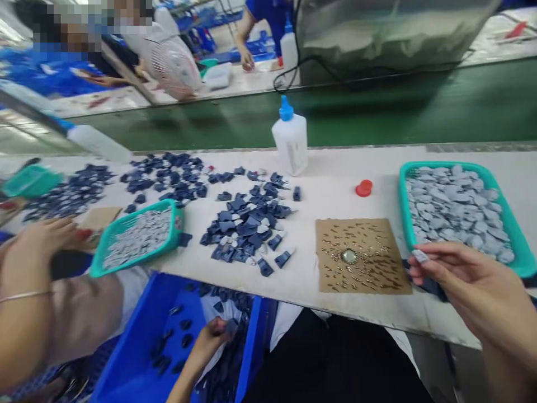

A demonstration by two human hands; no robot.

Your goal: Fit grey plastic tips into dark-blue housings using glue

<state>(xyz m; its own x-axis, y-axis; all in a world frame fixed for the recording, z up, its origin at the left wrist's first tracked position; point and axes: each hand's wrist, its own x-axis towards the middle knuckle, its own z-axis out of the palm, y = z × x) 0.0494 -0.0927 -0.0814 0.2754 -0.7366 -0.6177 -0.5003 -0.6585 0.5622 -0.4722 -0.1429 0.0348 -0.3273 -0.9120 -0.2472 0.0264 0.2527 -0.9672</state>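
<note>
I see a teal plastic basket (pixel 403 196), pale grey flat pieces (pixel 453 207), a brown cardboard square (pixel 377 238) flecked with shiny streaks, a red round cap (pixel 364 188), a white plastic bottle (pixel 290 143) tipped blue, navy fabric pieces (pixel 243 219), a blue plastic crate (pixel 126 347).

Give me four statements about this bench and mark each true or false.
1. The right hand pinches a grey piece. True.
2. The bottle has a red tip. False: the tip is blue; a red cap lies apart from it.
3. The left hand reaches into the blue bin. True.
4. The right basket holds dark blue pieces. False: it holds grey ones.
</note>
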